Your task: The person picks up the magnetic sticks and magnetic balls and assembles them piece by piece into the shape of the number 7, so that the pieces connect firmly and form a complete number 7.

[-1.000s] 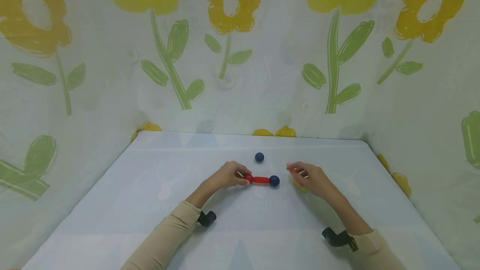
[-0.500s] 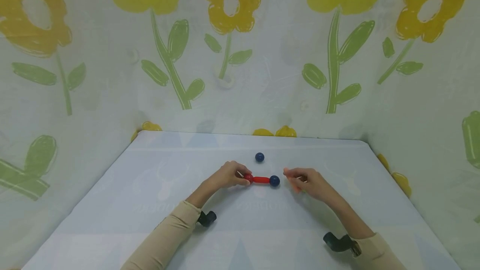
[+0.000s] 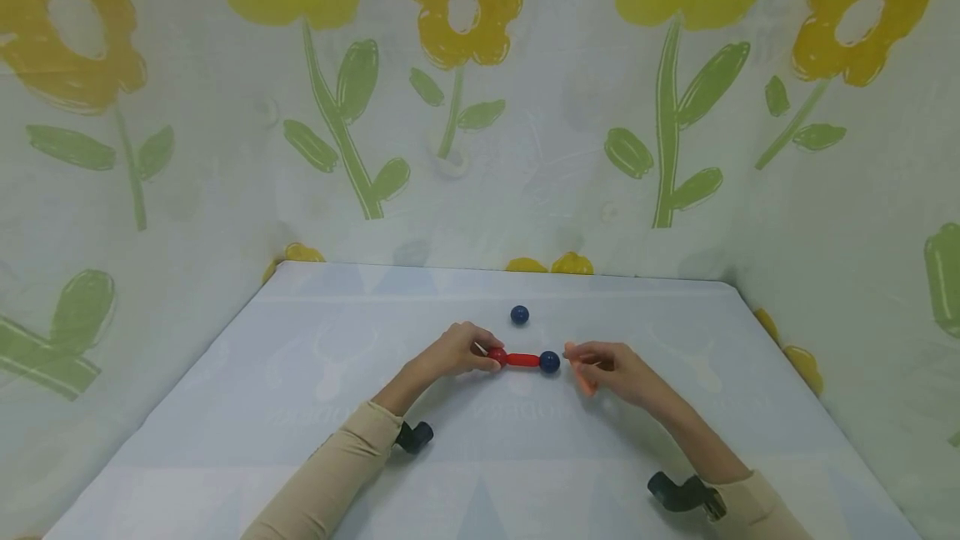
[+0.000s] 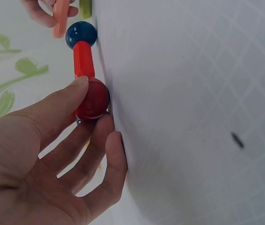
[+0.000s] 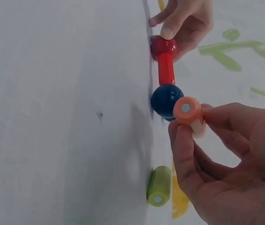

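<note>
My left hand [image 3: 459, 351] pinches a dark red ball [image 4: 94, 99] between thumb and fingers. A bright red magnetic rod [image 3: 522, 360] joins this ball to a dark blue ball [image 3: 550, 362], and the row lies along the table. Just right of the blue ball, my right hand [image 3: 621, 371] pinches an orange magnetic rod [image 5: 188, 113], with a round silver end showing in the right wrist view. In the head view the rod slants, its upper end close to the blue ball. A green rod [image 5: 159, 186] lies on the table near the right hand, hidden in the head view.
A second dark blue ball [image 3: 520, 315] sits farther back on the pale table [image 3: 337, 307]. Flower-printed cloth [image 3: 540, 132] rises behind and beside the table. A black wrist camera [image 3: 678, 492] sticks out from the right cuff, another wrist camera [image 3: 415, 437] from the left.
My right hand has moved left with the orange rod, bringing it near the joined blue ball. The green rod, partly visible earlier, is now covered in the head view. My left hand stays put.
</note>
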`<state>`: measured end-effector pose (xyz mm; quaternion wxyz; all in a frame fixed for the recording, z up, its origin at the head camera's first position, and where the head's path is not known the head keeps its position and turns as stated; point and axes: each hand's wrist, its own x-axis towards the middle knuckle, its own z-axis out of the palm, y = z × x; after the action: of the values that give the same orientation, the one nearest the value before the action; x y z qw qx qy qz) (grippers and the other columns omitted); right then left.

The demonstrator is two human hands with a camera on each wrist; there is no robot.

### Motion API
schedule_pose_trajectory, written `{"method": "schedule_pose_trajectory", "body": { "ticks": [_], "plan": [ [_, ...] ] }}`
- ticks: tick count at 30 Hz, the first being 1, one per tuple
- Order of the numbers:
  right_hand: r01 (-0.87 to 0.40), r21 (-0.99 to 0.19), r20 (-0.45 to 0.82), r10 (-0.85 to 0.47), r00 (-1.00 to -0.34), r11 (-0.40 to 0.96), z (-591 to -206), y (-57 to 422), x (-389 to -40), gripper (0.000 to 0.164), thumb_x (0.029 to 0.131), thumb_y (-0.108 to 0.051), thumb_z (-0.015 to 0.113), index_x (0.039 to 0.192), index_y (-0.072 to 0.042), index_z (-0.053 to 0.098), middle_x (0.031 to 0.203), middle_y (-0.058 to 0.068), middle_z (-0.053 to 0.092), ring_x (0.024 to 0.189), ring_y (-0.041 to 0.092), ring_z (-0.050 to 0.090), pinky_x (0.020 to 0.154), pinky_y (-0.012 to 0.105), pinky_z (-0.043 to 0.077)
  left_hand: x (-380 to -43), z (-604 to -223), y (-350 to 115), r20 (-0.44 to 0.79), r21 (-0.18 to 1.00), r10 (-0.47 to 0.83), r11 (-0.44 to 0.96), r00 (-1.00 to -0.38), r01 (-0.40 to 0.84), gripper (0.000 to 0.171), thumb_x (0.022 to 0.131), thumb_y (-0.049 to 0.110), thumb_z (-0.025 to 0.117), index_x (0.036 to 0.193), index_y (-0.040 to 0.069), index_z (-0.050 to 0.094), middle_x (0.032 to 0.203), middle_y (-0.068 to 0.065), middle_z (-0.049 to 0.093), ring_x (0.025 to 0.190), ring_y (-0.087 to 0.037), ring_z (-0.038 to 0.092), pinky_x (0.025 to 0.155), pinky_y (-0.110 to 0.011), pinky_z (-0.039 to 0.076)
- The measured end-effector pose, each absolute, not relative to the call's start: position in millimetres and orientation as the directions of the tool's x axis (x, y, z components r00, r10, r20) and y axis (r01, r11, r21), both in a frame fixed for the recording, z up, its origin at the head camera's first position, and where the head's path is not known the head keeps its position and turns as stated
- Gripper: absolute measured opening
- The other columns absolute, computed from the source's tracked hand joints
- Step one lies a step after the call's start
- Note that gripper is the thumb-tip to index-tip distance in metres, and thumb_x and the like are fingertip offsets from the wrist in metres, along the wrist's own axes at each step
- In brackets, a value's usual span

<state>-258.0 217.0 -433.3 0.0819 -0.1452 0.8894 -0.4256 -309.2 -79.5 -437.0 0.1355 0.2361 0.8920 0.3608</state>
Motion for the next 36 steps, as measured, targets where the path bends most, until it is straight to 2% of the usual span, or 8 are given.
{"method": "schedule_pose_trajectory", "body": {
  "ticks": [5,11,19,25,36],
  "plan": [
    [-0.174,-0.798,-0.04,-0.339,-0.94,0.577,-434,214,-255,0.03,0.095,-0.013,0.062,0.123,-0.004,0.066,0.123,0.017,0.067,0.089,0.018,0.061,0.073,0.018,0.053,-309,-438,-80,-0.068,0.706,0.521,0.628,-0.851,0.328,0.029,0.085,0.017,0.076,0.114,0.013,0.074,0.1,-0.001,0.072,0.086,-0.014,0.062,0.077,-0.027,0.056],
    [-0.131,-0.823,-0.069,-0.326,-0.943,0.553,-434,211,-250,0.039,0.093,-0.02,0.067,0.127,-0.001,0.063,0.119,0.015,0.069,0.088,0.017,0.062,0.074,0.022,0.056,-310,-439,-79,-0.071,0.707,0.516,0.63,-0.854,0.322,0.029,0.085,0.017,0.076,0.114,0.014,0.074,0.099,0.0,0.072,0.086,-0.014,0.062,0.079,-0.028,0.056],
    [-0.117,-0.848,-0.074,-0.334,-0.94,0.517,-433,205,-246,0.041,0.092,-0.025,0.069,0.127,-0.005,0.064,0.121,0.016,0.068,0.096,0.019,0.064,0.075,0.028,0.059,-310,-439,-79,-0.074,0.707,0.511,0.633,-0.856,0.316,0.029,0.085,0.017,0.076,0.114,0.014,0.073,0.1,0.0,0.072,0.086,-0.014,0.062,0.079,-0.028,0.056],
    [-0.12,-0.874,-0.09,-0.4,-0.912,0.471,-436,205,-245,0.041,0.092,-0.027,0.068,0.126,-0.005,0.064,0.123,0.018,0.066,0.099,0.02,0.064,0.076,0.031,0.059,-309,-439,-79,-0.08,0.702,0.51,0.639,-0.856,0.314,0.03,0.086,0.017,0.076,0.116,0.014,0.073,0.1,0.001,0.072,0.087,-0.013,0.063,0.08,-0.027,0.056],
    [-0.124,-0.876,-0.114,-0.449,-0.886,0.467,-444,202,-244,0.04,0.092,-0.031,0.068,0.125,-0.008,0.066,0.128,0.016,0.064,0.111,0.026,0.062,0.079,0.032,0.06,-307,-438,-79,-0.082,0.705,0.505,0.639,-0.859,0.308,0.031,0.085,0.017,0.076,0.116,0.013,0.073,0.099,0.0,0.072,0.086,-0.014,0.063,0.079,-0.028,0.057]
  ]
}}
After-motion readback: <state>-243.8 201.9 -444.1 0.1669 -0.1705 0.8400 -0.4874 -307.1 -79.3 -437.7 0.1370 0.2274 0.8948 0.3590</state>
